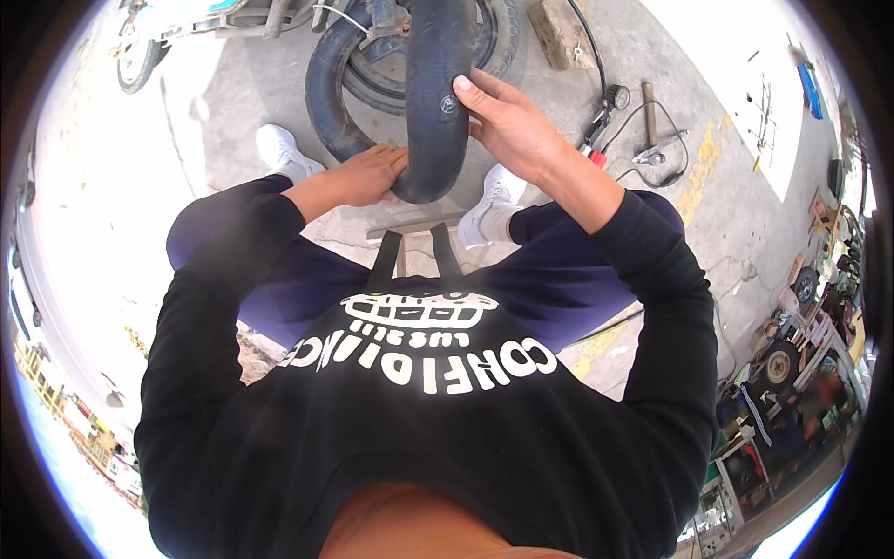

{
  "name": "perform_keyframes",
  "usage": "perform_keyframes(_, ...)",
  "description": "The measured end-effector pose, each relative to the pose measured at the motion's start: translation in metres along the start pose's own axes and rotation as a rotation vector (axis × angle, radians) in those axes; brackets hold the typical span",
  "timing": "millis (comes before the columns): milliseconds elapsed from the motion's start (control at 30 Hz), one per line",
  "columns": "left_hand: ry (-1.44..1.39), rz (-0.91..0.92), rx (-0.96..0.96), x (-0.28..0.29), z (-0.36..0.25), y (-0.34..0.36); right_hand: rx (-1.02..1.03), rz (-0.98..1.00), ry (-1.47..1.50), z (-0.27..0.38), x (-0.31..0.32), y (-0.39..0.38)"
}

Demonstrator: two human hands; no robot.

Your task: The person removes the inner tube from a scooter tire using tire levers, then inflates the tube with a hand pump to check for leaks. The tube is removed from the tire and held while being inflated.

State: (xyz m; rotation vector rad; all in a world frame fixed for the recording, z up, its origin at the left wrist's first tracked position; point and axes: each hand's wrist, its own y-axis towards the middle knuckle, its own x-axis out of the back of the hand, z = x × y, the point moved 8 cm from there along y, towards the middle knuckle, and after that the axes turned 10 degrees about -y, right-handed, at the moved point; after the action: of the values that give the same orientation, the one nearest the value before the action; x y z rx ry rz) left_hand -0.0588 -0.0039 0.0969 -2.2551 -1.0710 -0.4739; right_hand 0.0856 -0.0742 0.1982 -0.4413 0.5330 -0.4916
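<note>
A plump, smooth black inner tube [433,121] stands upright in front of me, with a small round pale mark on its side. My right hand [521,126] is closed on its right side, thumb in front and fingers behind. At its lower left, my left hand [361,177] holds the tube, its fingertips partly hidden behind the rubber. Another curved black section [324,102] arcs up beyond my left hand. That hand covers the place where the two would meet, so I cannot tell if they are one ring.
A wheel with a tyre [503,42] lies behind the tube. To the right are a wooden block [562,35], a hammer [649,116] and a pressure gauge [616,96] with a hose. A motorbike [186,28] stands far left; shelves of parts [778,368] line the right.
</note>
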Motion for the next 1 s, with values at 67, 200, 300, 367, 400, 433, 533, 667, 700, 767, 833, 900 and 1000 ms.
perform_keyframes(67,-0.042,0.017,0.036,0.003,-0.002,-0.001,-0.018,-0.039,0.028,-0.001,-0.003,-0.003)
perform_keyframes(200,-0.052,0.018,0.063,0.005,-0.005,-0.003,0.013,-0.069,-0.210,0.008,-0.009,-0.008)
perform_keyframes(300,0.023,0.002,0.009,0.001,-0.002,-0.004,0.106,-0.052,-0.441,0.012,-0.015,-0.005)
perform_keyframes(367,0.018,0.009,-0.003,-0.003,0.002,-0.007,0.121,-0.045,-0.509,0.011,-0.020,-0.002)
perform_keyframes(400,0.016,0.012,-0.008,-0.004,0.004,-0.007,0.127,-0.036,-0.537,0.010,-0.022,-0.002)
perform_keyframes(433,0.004,-0.007,-0.010,-0.004,0.005,-0.007,0.134,-0.027,-0.564,0.008,-0.025,-0.001)
perform_keyframes(533,-0.040,-0.049,-0.013,0.000,0.007,-0.011,0.167,-0.001,-0.630,0.008,-0.031,0.002)
perform_keyframes(667,-0.181,-0.044,0.053,0.008,0.002,-0.010,0.235,0.003,-0.697,0.013,-0.035,0.007)
perform_keyframes(700,-0.229,-0.028,0.088,0.008,0.003,-0.010,0.238,-0.022,-0.689,0.014,-0.035,0.008)
perform_keyframes(767,-0.195,-0.053,0.058,0.010,-0.001,-0.011,0.241,-0.073,-0.676,0.019,-0.035,0.010)
perform_keyframes(833,-0.181,-0.069,0.030,0.012,-0.003,-0.012,0.236,-0.117,-0.742,0.029,-0.039,0.007)
perform_keyframes(900,-0.189,-0.074,0.003,0.013,-0.005,-0.012,0.228,-0.142,-0.781,0.036,-0.041,0.006)
perform_keyframes(1000,-0.160,-0.108,-0.024,0.013,-0.003,-0.015,0.226,-0.138,-0.764,0.036,-0.044,0.010)
